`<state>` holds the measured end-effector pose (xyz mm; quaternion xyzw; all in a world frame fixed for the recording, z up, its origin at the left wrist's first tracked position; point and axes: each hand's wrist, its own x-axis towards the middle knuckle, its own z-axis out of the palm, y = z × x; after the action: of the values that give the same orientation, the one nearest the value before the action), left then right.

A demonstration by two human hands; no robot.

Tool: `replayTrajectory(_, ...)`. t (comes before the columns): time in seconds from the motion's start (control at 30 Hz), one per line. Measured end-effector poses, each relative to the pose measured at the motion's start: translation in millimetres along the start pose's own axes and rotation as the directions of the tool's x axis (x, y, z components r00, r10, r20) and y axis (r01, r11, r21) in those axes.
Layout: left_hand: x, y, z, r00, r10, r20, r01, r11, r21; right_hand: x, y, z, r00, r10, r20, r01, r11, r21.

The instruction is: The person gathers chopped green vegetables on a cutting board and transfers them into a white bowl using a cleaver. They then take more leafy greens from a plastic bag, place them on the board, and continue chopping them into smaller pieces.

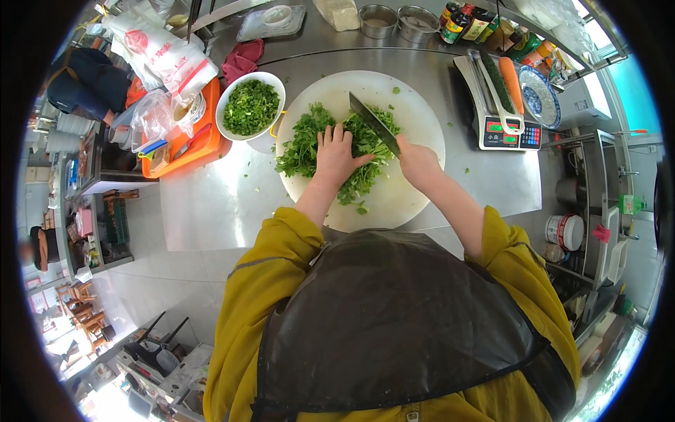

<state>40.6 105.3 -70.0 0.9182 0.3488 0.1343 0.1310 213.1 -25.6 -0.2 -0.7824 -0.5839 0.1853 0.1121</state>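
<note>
A heap of leafy coriander lies on a round white cutting board before me. My left hand presses down on the heap, fingers spread and thumb out to the right. Gripped in my right hand is the handle of a cleaver, its dark, broad blade slanting up and left over the stems. Part of the coriander is hidden beneath the blade and my left hand. Left of the board, a white oval bowl holds chopped greens.
An orange tray with a red-handled knife stands at left, near another person. At right, a digital scale carries a cucumber and a carrot. Metal pots and sauce bottles line the back.
</note>
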Motion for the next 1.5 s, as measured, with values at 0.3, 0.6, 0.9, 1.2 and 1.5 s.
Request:
replayTrajectory(0.3, 20, 43, -10, 0.992, 0.071, 0.106, -0.098, 0.955, 0.279, 8, -1, 4, 0.998, 0.057, 0.015, -0.056, 0.998, -0.017)
replayTrajectory(0.6, 7, 18, 33, 0.997, -0.051, 0.063, 0.034, 0.968, 0.248, -7, 14, -13, 0.979, 0.193, -0.07, -0.184, 0.975, 0.122)
replayTrajectory(0.9, 47, -21, 38, 0.987, 0.019, 0.16, -0.053, 0.977, 0.209, -32, 15, -25, 0.979, 0.202, -0.038, -0.189, 0.957, 0.221)
replayTrajectory(1.2, 45, -26, 48, 0.991, 0.079, 0.112, -0.101, 0.974, 0.204, -20, 9, -23, 0.989, 0.111, -0.093, -0.098, 0.986, 0.132)
replayTrajectory(1.5, 15, -18, 34, 0.957, 0.24, 0.164, -0.272, 0.937, 0.218, 10, 24, 24, 0.993, 0.019, 0.116, -0.017, 1.0, -0.022)
